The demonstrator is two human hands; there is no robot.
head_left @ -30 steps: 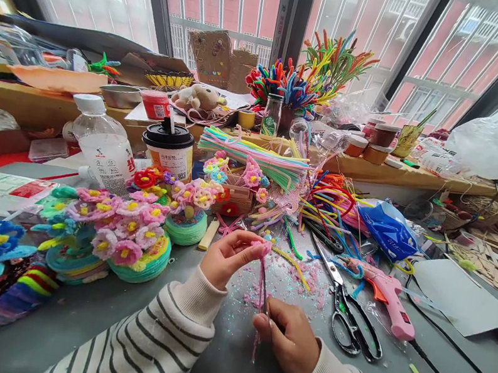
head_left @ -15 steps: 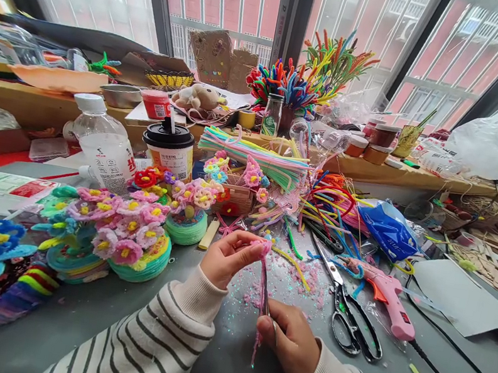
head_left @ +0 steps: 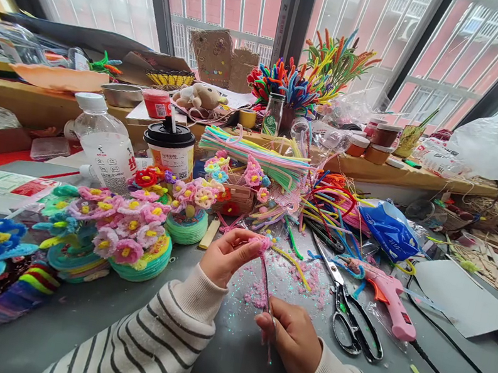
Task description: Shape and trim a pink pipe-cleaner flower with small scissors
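My left hand (head_left: 228, 256) is closed, pinching the curled top of a pink pipe cleaner (head_left: 264, 246) between thumb and fingertips. The strand hangs down toward my right hand (head_left: 293, 337), which is closed around a slim dark metal tool (head_left: 266, 290). Its tip points up along the pipe cleaner; my fingers hide the handle, so I cannot make out its kind. A thin pinkish end (head_left: 269, 355) sticks out below my right fingers. Pink fluff (head_left: 255, 292) with glitter lies scattered on the grey table behind both hands.
Black-handled scissors (head_left: 345, 311) and a pink glue gun (head_left: 391, 293) with its cord lie to the right. Pipe-cleaner flowers (head_left: 127, 230) stand at the left, near a plastic bottle (head_left: 104, 140) and a lidded cup (head_left: 169, 151). Bundled pipe cleaners (head_left: 254, 157) lie behind.
My right hand has turned slightly, and the lower end of the strand has swung to the right. My left hand stays almost where it was, still pinching the pink top.
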